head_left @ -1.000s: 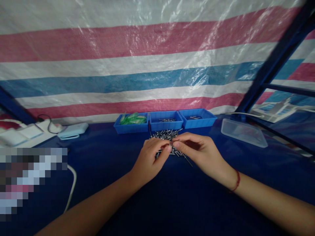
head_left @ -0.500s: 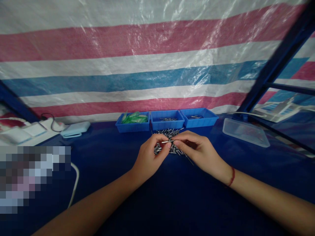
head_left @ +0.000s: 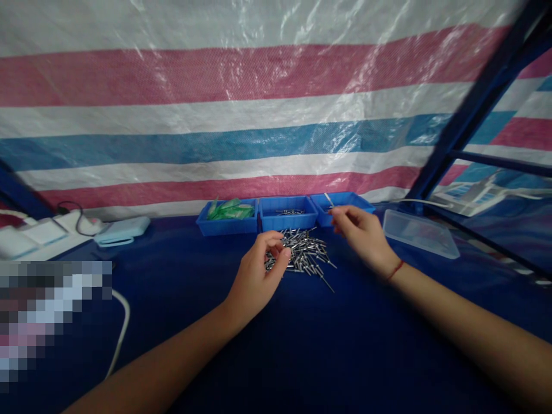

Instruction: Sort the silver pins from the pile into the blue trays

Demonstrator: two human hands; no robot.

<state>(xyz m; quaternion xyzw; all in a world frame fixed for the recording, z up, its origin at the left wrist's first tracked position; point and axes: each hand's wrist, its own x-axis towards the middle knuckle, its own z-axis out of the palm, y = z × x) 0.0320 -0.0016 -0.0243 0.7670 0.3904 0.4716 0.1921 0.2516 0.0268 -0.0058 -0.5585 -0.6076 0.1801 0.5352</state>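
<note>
A heap of small metal pins [head_left: 304, 254] lies on the dark blue table [head_left: 302, 345]. My left hand [head_left: 259, 276] rests at the heap's left edge, its thumb and fingers curled over some pins. My right hand [head_left: 360, 233] is raised over the right blue tray [head_left: 345, 202] and pinches one thin metal pin [head_left: 329, 199] between its fingertips. The middle blue tray [head_left: 288, 213] holds a few pins. The left blue tray [head_left: 226, 217] holds green pieces.
A clear plastic lid [head_left: 420, 233] lies right of the trays. At the left are a pale blue device [head_left: 123, 229], white boxes and a white cable [head_left: 118, 333]. A striped tarpaulin hangs behind, and a blue metal frame [head_left: 461, 121] stands at the right.
My right hand has left the left hand and gone back and right to the right tray with one pin. The left hand stayed at the heap.
</note>
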